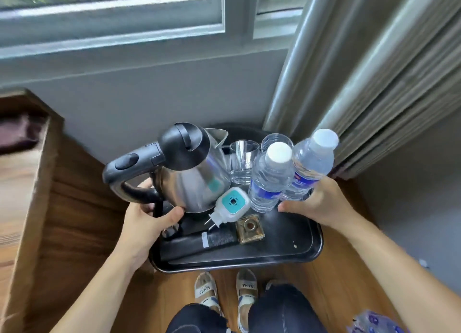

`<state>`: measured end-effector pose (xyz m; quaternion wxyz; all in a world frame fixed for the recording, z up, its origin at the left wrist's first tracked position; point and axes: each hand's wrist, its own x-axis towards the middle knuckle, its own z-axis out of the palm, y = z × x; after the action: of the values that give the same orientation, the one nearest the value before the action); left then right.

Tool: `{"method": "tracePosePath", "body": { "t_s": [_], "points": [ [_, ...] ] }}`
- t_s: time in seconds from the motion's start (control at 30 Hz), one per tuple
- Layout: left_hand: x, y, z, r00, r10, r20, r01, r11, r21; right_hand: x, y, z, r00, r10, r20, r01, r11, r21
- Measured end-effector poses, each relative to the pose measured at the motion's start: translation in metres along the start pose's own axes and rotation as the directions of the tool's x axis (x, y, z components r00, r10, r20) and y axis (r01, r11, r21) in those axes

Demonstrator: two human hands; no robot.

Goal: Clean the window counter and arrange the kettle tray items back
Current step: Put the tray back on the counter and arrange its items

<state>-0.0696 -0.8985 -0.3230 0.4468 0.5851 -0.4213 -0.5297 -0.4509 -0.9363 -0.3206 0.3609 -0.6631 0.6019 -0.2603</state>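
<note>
The person's knees are at the bottom, and just past them the black tray [306, 247] sits level, with the left hand [152, 220] curled on its left edge and the right hand [316, 203] curled on its right edge, long side across.

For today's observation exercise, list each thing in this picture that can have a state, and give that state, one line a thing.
Kettle: lid shut, upright on the tray.
Left hand: grips the tray's left edge.
Right hand: grips the tray's right edge.
Tray: loaded, held at both sides.
Near bottle: capped, upright.
Far bottle: capped, leaning right.
Glasses: upright, empty.
Plug-in device: unplugged, lying down.
</note>
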Motion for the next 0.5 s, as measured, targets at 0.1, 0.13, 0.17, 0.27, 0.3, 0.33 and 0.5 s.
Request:
{"method": "tracePosePath", "body": {
  "t_s": [0.1, 0.13, 0.17, 0.27, 0.3, 0.33, 0.5],
  "points": [
    [-0.008, 0.042, -0.013, 0.998, 0.046, -0.04, -0.046, 0.999, 0.005, 0.003, -0.041, -0.016, 0.999, -0.048, -0.007, 0.048, 0.999, -0.005],
    [-0.011, 0.055, -0.018, 0.997, 0.057, -0.054, -0.057, 0.998, 0.001, 0.005, -0.054, -0.02, 0.998, -0.07, -0.007, 0.07, 0.998, 0.005],
    [-0.013, 0.066, -0.023, 0.996, 0.068, -0.062, -0.068, 0.998, -0.002, 0.008, -0.065, -0.024, 0.996, -0.089, -0.002, 0.089, 0.996, 0.018],
    [-0.021, 0.095, -0.042, 0.994, 0.086, -0.069, -0.089, 0.995, -0.036, 0.021, -0.101, -0.033, 0.989, -0.143, 0.029, 0.143, 0.99, 0.016],
    [-0.023, 0.103, -0.047, 0.993, 0.092, -0.074, -0.095, 0.995, -0.039, 0.025, -0.112, -0.035, 0.987, -0.158, 0.04, 0.157, 0.987, 0.013],
    [-0.026, 0.109, -0.052, 0.991, 0.097, -0.091, -0.102, 0.994, -0.042, 0.031, -0.122, -0.037, 0.985, -0.166, 0.045, 0.166, 0.986, 0.011],
    [-0.047, 0.138, -0.079, 0.973, 0.049, -0.225, -0.079, 0.989, -0.125, 0.057, -0.171, -0.037, 0.972, -0.211, 0.106, 0.211, 0.977, 0.012]
  ]
}}
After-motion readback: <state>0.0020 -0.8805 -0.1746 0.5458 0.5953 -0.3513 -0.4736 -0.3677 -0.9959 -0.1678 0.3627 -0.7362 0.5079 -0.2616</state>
